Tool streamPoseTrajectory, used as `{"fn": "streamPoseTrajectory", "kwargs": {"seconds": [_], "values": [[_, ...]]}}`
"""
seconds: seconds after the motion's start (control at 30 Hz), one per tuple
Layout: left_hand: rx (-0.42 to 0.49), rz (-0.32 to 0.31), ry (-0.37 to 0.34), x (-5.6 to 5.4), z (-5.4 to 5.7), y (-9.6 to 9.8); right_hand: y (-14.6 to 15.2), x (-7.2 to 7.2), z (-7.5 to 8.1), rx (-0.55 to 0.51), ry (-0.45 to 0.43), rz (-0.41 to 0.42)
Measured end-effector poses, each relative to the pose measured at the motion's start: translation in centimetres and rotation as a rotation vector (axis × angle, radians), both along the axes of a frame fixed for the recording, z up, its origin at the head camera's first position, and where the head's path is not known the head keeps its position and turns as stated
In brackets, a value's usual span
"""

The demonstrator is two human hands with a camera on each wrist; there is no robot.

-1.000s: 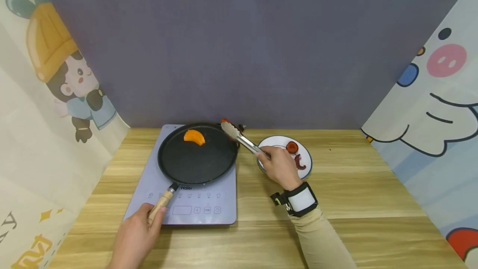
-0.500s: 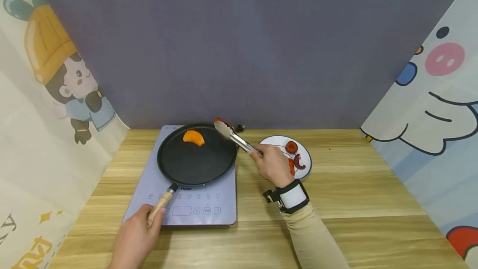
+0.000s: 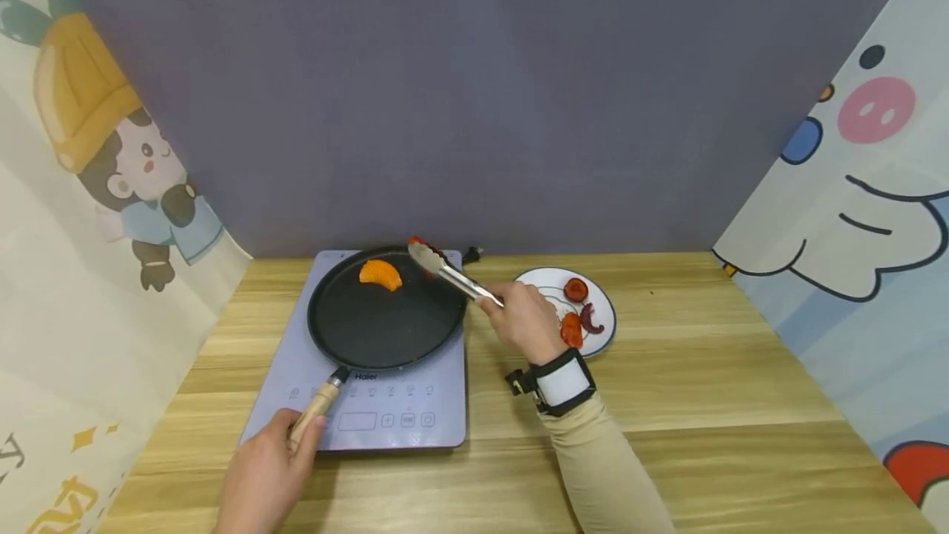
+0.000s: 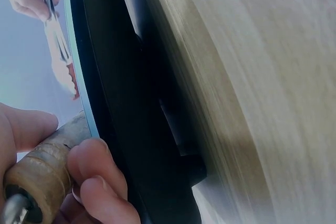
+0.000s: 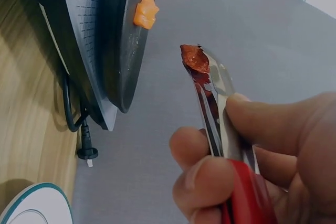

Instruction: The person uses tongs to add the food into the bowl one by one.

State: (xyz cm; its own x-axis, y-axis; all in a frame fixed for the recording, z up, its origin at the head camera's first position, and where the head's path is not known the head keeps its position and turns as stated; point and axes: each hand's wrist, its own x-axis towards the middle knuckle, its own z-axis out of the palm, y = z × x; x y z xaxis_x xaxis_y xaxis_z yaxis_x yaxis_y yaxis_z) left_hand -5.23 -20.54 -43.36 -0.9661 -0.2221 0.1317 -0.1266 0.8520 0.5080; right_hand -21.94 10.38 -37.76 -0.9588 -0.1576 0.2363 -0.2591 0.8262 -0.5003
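My left hand (image 3: 263, 468) grips the wooden handle (image 3: 315, 412) of a flat black frying pan (image 3: 378, 328); thumb and fingers wrap it in the left wrist view. On the pan lies one curved orange slice (image 3: 381, 274), perhaps pumpkin. My right hand (image 3: 528, 324) squeezes metal tongs (image 3: 458, 277) with a red grip (image 5: 247, 192). Between the tong tips is a reddish-brown piece of food (image 5: 195, 59), its kind unclear. In the head view the tips hang over the pan's far right part; the right wrist view shows them apart from the pan.
The pan sits on an induction cooker (image 3: 400, 433), with a black plug (image 3: 472, 254) behind it. Right of it stands a white plate (image 3: 535, 274) bearing a round red slice (image 3: 575, 289), an orange-red piece (image 3: 571, 330) and a curled purple piece (image 3: 591, 319). A grey wall (image 3: 474, 105) closes the back.
My right hand has carried the tongs and the food piece leftward, from the pan's right edge to above it. More of the plate shows. The left hand keeps its grip.
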Motion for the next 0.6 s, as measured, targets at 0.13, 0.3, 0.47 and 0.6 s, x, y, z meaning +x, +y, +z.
{"fn": "streamPoseTrajectory", "kwargs": {"seconds": [0.13,0.3,0.47,0.6], "values": [[0.001,-0.001,0.01,0.0,-0.1,0.0,-0.3,0.0,-0.2,0.033,0.017,0.01],[-0.003,-0.007,0.032,-0.1,-0.1,0.0,-0.3,-0.1,-0.6,0.065,0.032,0.015],[-0.004,-0.009,0.043,-0.1,-0.2,0.0,-0.3,-0.3,-1.2,0.09,0.03,0.003],[-0.002,-0.006,0.036,0.0,-0.2,0.0,-0.4,-0.4,-1.7,0.11,0.021,-0.009]]}}
